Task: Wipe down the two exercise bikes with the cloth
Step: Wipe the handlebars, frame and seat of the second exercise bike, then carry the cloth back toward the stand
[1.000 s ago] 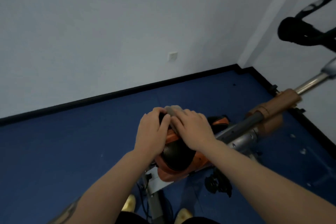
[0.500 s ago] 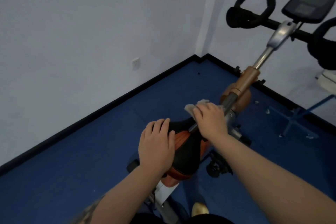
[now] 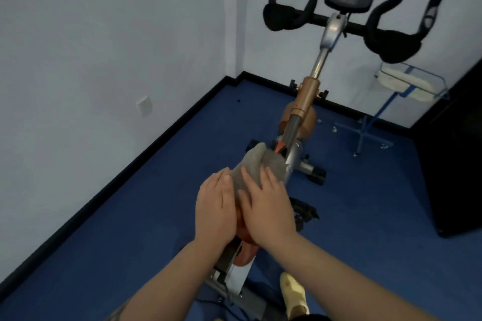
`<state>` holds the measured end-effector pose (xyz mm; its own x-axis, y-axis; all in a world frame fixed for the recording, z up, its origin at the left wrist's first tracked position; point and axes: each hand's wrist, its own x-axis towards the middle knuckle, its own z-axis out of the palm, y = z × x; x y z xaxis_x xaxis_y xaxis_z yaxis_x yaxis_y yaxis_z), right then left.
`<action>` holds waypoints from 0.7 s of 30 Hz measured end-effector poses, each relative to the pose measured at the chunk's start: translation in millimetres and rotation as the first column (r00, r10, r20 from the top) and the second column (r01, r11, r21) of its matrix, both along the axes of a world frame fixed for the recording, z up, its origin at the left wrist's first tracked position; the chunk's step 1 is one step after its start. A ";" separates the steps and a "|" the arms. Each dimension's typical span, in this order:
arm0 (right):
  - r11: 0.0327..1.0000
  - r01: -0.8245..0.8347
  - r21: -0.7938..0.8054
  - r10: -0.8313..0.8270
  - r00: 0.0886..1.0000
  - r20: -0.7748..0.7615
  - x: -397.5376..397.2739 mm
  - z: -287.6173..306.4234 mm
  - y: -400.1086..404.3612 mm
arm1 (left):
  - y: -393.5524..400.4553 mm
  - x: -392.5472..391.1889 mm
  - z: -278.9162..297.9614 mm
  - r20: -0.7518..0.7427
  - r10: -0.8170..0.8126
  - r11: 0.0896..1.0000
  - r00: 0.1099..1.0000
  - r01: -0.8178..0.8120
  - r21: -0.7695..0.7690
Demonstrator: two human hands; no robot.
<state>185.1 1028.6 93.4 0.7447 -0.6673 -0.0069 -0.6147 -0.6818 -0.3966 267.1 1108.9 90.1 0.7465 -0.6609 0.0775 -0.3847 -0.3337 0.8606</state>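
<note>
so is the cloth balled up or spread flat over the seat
Spread, not balled: the grey cloth drapes over the nose of the bike seat, pressed flat under the right hand, with the left hand beside it.

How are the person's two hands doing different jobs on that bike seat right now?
The right hand lies flat on the grey cloth, fingers spread over it; the left hand rests on the seat beside the cloth, only its fingertips at the cloth's edge. The right hand reaches further forward, toward the handlebars; the left sits slightly back. Both are flat, palms down, side by side on the same seat.
</note>
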 end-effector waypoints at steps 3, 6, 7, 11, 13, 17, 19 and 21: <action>0.997 -0.078 -0.005 0.078 0.996 0.042 -28.3 0.5 20.2 | 2.5 1.5 -2.0 -0.016 -0.019 0.998 1.000 0.020 0.056; 0.991 -0.130 0.021 0.128 0.986 0.107 -55.7 -4.4 18.8 | 3.5 2.2 -0.9 0.009 -0.076 0.992 0.997 0.074 0.097; 0.990 -0.136 0.039 0.129 0.981 0.147 -62.4 -6.0 17.1 | 3.2 2.6 -0.8 0.025 -0.097 0.988 0.995 0.093 0.121; 0.979 -0.091 0.181 0.026 0.942 0.334 -79.9 -10.1 11.0 | -0.5 7.6 -3.1 0.009 -0.138 0.962 0.990 0.132 0.238; 0.939 -0.117 0.323 -0.005 0.936 0.352 -91.2 -7.6 -2.9 | -1.7 8.7 -0.3 -0.029 -0.121 0.952 0.992 0.124 0.279; 0.826 -0.054 0.562 -0.068 0.979 0.193 -118.8 13.5 -46.0 | -4.3 -17.4 23.5 -0.014 -0.181 0.982 0.983 0.181 0.052; 0.830 -0.035 0.557 -0.074 0.982 0.172 -133.6 23.9 -61.8 | -15.1 -45.8 38.0 0.041 -0.391 0.919 0.920 0.392 -0.029; 0.822 -0.010 0.569 -0.112 0.978 0.178 -151.1 33.2 -73.7 | -32.2 -73.7 43.9 0.067 -0.559 0.829 0.826 0.558 0.034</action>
<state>34.0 954.9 126.6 0.7362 -0.6278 -0.2526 -0.5107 -0.2706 -0.8161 193.3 1076.6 134.0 0.2423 -0.9646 0.1045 -0.5685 -0.0539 0.8210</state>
